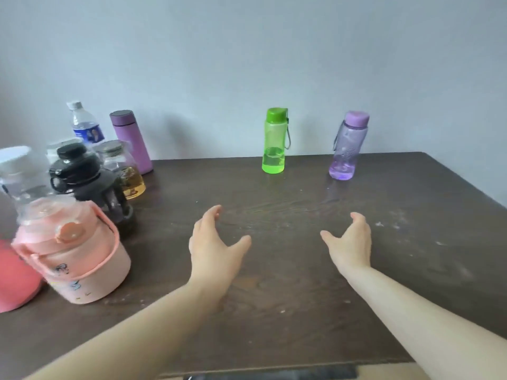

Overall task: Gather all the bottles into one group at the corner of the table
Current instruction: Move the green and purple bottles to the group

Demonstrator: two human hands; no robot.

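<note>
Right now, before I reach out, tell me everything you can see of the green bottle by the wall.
The green bottle is a slim, translucent bright green cylinder that looks like plastic, with an opaque green flip cap and a thin grey carry loop hanging down its right side. It stands upright near the table's far edge, close to the wall. A little clear liquid fills its bottom part. Nothing touches it; it stands apart from the others.

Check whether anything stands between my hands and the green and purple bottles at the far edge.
Nothing visible does. Bare table lies between the left hand and the green bottle, and between the right hand and the purple bottle.
</note>
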